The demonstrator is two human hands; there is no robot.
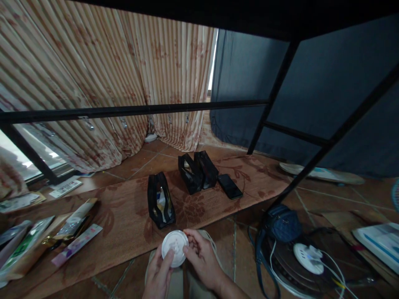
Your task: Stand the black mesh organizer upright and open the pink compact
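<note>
A small round white case (175, 241), flat like a jar lid or compact, is held in front of my knees. My left hand (159, 270) grips its lower left side with the thumb lying across its face. From the right, the fingers of my right hand (203, 256) are closed on its edge, thumb at the rim. Just beyond stands an open black pouch (160, 203) with small packets inside. Two more black pouches, one in front (190, 176) and one behind (206, 169), stand farther back beside a dark phone (230, 185).
A patterned brown mat (121, 224) lies on the tiled floor. Packets and a pink-white box (77, 245) lie to the left. Black metal frame bars (134, 110) cross ahead. At right are a blue bag (285, 223), a white power strip (307, 257) with cables, and a skateboard (322, 173).
</note>
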